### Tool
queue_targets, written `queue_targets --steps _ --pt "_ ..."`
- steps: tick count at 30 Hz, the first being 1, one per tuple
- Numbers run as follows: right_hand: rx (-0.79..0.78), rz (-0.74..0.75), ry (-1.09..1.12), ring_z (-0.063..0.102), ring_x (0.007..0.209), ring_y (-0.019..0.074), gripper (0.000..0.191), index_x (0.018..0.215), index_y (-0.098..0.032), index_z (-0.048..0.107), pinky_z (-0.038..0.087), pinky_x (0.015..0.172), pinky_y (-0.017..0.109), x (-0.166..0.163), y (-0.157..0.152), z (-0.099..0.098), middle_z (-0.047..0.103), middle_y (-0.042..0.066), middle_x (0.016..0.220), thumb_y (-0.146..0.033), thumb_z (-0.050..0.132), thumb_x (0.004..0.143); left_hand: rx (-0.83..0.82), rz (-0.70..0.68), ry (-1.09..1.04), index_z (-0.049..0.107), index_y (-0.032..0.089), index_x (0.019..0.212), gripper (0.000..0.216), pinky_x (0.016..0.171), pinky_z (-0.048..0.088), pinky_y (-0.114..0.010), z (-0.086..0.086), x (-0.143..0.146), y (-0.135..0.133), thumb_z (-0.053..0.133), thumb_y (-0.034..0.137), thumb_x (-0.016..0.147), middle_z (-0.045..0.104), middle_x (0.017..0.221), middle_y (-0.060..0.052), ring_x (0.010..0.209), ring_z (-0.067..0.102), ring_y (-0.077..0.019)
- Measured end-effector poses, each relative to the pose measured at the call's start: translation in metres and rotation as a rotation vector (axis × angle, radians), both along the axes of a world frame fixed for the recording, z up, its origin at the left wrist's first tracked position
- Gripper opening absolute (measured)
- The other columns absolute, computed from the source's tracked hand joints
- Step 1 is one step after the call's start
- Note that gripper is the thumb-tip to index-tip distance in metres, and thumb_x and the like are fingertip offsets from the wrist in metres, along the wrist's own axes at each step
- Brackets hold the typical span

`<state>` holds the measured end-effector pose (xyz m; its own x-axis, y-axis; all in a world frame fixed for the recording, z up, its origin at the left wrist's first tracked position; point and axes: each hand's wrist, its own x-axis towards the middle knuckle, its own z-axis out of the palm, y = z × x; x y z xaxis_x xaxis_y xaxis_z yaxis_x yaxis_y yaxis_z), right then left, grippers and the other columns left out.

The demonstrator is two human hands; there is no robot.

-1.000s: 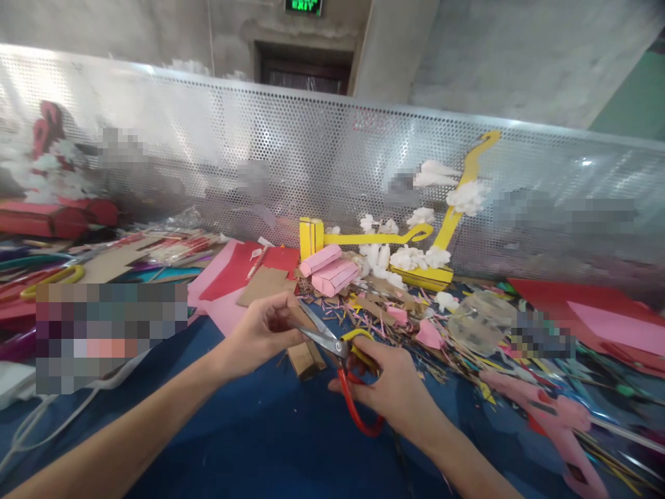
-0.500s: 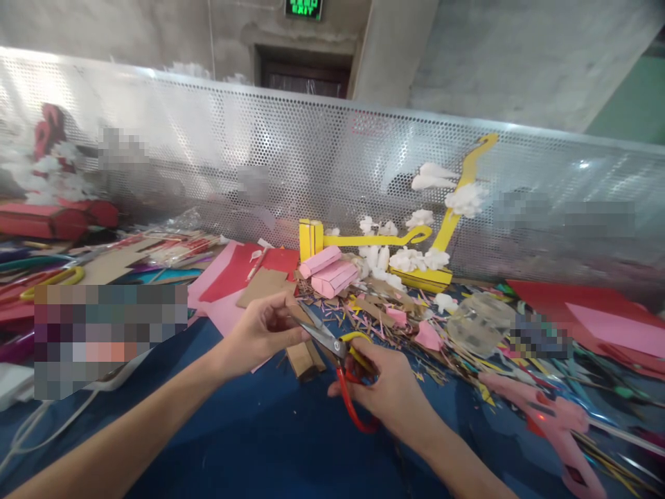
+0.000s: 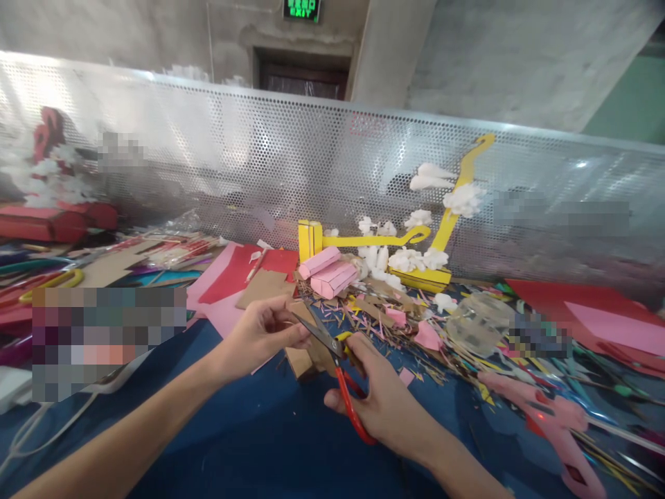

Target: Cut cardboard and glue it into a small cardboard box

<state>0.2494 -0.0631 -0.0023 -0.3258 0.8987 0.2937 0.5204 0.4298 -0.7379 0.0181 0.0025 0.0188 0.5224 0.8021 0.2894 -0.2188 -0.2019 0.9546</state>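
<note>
A pair of scissors (image 3: 326,337) with one red and one yellow handle is in my right hand (image 3: 389,402), whose fingers pass through the handle loops. The blades point up and to the left, slightly apart, toward the fingertips of my left hand (image 3: 262,334). Those fingertips pinch a brown cardboard piece (image 3: 318,350) that lies behind and below the blades; its held edge is mostly hidden. A small folded cardboard block (image 3: 298,362) rests on the blue table (image 3: 249,436) just under it.
Pink paper-covered blocks (image 3: 332,276) and scattered scraps (image 3: 374,315) lie ahead. Yellow stands (image 3: 418,279) with white flower shapes stand behind them, before a perforated metal panel (image 3: 291,159). A pink glue gun (image 3: 551,416) lies at right, red and pink sheets (image 3: 233,274) at left.
My right hand has shifted slightly left and down with the scissors, and the handles sit wider apart. A pink scrap beside it is uncovered. My left hand has hardly moved.
</note>
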Motion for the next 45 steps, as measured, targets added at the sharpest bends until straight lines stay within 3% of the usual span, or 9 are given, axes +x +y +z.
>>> queue_targets --steps 3,7,23,33,37,42,45 --pt "0.026 0.051 0.008 0.051 0.083 0.0169 0.02 0.095 -0.022 0.057 0.043 0.076 0.027 0.001 0.0 0.001 0.057 0.0 0.096 -0.033 0.072 0.091 -0.005 -0.006 -0.011 0.07 0.012 0.088 0.021 0.077 0.063 -0.024 0.002 -0.001 0.0 0.082 0.029 0.084 0.076 0.082 -0.005 0.078 0.075 -0.015" --pt "-0.025 0.053 -0.008 0.043 0.072 0.0139 0.024 0.09 -0.021 0.056 0.036 0.065 0.025 0.002 0.002 0.002 0.053 -0.003 0.082 -0.038 0.071 0.092 0.0 -0.008 -0.02 0.068 0.012 0.086 0.024 0.076 0.063 -0.024 0.002 -0.002 0.001 0.083 0.032 0.083 0.074 0.081 -0.004 0.076 0.074 -0.0138" --pt "-0.111 0.063 0.058 0.038 0.069 0.0136 0.037 0.089 -0.02 0.057 0.034 0.06 0.025 0.0 0.005 -0.006 0.048 -0.004 0.076 -0.056 0.063 0.094 -0.041 0.002 0.007 0.066 0.012 0.089 0.025 0.079 0.06 -0.027 0.0 -0.004 0.003 0.082 0.031 0.084 0.074 0.08 -0.005 0.076 0.073 -0.0139" --pt "-0.146 0.034 0.12 0.042 0.068 0.0132 0.032 0.093 -0.02 0.057 0.038 0.062 0.025 -0.002 0.006 -0.007 0.049 -0.004 0.077 -0.049 0.07 0.089 -0.031 0.008 0.019 0.068 0.012 0.093 0.024 0.08 0.061 -0.027 0.003 -0.006 0.002 0.081 0.032 0.085 0.075 0.081 -0.005 0.077 0.073 -0.0139" --pt "-0.099 -0.047 0.041 0.049 0.075 0.0156 0.039 0.102 -0.022 0.055 0.045 0.068 0.027 -0.004 0.003 -0.012 0.055 -0.002 0.088 -0.037 0.082 0.078 -0.017 0.001 0.041 0.07 0.012 0.092 0.023 0.077 0.06 -0.026 0.002 -0.003 0.0 0.081 0.031 0.085 0.076 0.082 -0.006 0.075 0.073 -0.0143" --pt "-0.08 -0.02 0.003 0.057 0.094 0.0216 0.049 0.117 -0.022 0.052 0.049 0.085 0.034 -0.005 -0.004 -0.007 0.06 0.004 0.108 -0.034 0.08 0.079 -0.016 -0.072 0.017 0.073 0.012 0.095 0.017 0.074 0.059 -0.022 -0.003 0.004 -0.001 0.079 0.027 0.087 0.078 0.087 -0.006 0.076 0.073 -0.0129" --pt "0.004 0.018 0.029 0.055 0.096 0.0212 0.031 0.109 -0.022 0.055 0.047 0.087 0.033 -0.003 -0.002 -0.003 0.059 0.004 0.108 -0.034 0.074 0.087 -0.001 -0.096 -0.036 0.072 0.013 0.086 0.012 0.076 0.059 -0.023 -0.003 0.004 -0.001 0.079 0.022 0.086 0.078 0.088 -0.006 0.08 0.074 -0.0138"
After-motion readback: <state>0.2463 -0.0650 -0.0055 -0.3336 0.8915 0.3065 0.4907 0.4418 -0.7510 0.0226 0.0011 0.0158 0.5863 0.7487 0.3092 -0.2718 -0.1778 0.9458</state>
